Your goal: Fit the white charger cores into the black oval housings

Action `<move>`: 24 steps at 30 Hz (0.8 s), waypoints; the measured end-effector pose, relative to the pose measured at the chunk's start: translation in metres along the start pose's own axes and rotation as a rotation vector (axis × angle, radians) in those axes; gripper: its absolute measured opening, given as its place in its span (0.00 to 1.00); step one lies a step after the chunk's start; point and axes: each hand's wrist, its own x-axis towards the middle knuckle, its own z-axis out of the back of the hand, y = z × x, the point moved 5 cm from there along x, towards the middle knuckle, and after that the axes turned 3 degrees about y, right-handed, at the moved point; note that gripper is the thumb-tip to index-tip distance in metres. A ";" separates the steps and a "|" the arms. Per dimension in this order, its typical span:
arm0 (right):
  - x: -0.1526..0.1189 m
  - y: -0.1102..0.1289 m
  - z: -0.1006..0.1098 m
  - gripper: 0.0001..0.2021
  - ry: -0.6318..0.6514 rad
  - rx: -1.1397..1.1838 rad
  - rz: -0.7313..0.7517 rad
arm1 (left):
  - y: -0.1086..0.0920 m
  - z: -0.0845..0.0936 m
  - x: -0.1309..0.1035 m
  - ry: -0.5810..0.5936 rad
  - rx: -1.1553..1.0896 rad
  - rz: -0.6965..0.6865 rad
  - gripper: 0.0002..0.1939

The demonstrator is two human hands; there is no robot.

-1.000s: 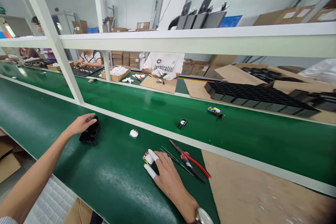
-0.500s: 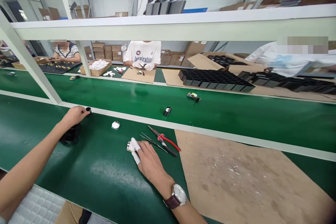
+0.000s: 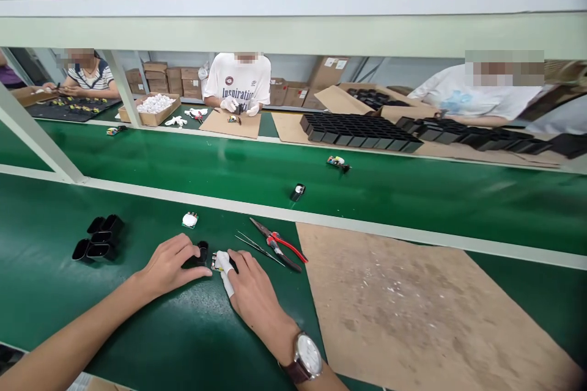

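Observation:
My left hand (image 3: 172, 266) grips a small black plastic housing (image 3: 202, 253) between thumb and fingers, its open end toward my other hand. Close beside it, my right hand (image 3: 250, 284), with white covers on the thumb and a finger, pinches a small circuit board (image 3: 216, 263) bearing white and metal parts. A narrow gap shows between board and housing. Another circuit board (image 3: 189, 219) with a round white top lies beyond my left hand. Several more black housings (image 3: 101, 252) stand grouped at the left.
Tweezers (image 3: 260, 248) and red-handled pliers (image 3: 279, 244) lie right of my hands, beside a cardboard sheet (image 3: 389, 299). On the green belt (image 3: 220, 165) sit a filled black housing (image 3: 298, 192) and a board (image 3: 338, 163). Co-workers sit across, behind a shelf beam (image 3: 293, 30).
My left hand has come from the far left toward my right hand, bringing a black housing. My right hand still pinches the board, slightly further left in view. The camera view has shifted.

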 end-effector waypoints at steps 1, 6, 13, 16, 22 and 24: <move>0.001 -0.003 0.002 0.19 -0.022 0.038 -0.023 | 0.005 0.001 -0.003 0.003 -0.048 0.047 0.19; 0.006 -0.009 0.006 0.21 -0.127 0.143 -0.056 | 0.020 -0.009 -0.015 0.142 -0.302 0.294 0.45; 0.010 -0.005 0.027 0.20 -0.295 0.369 -0.092 | 0.014 -0.024 -0.018 0.277 -0.466 0.340 0.37; 0.008 0.002 0.034 0.24 -0.324 0.366 -0.031 | 0.007 -0.022 -0.017 0.237 -0.483 0.274 0.37; 0.005 0.008 0.031 0.26 -0.289 0.314 0.045 | 0.004 -0.022 -0.020 0.255 -0.467 0.261 0.38; 0.006 0.008 0.031 0.25 -0.270 0.296 0.054 | 0.003 -0.023 -0.020 0.260 -0.466 0.259 0.38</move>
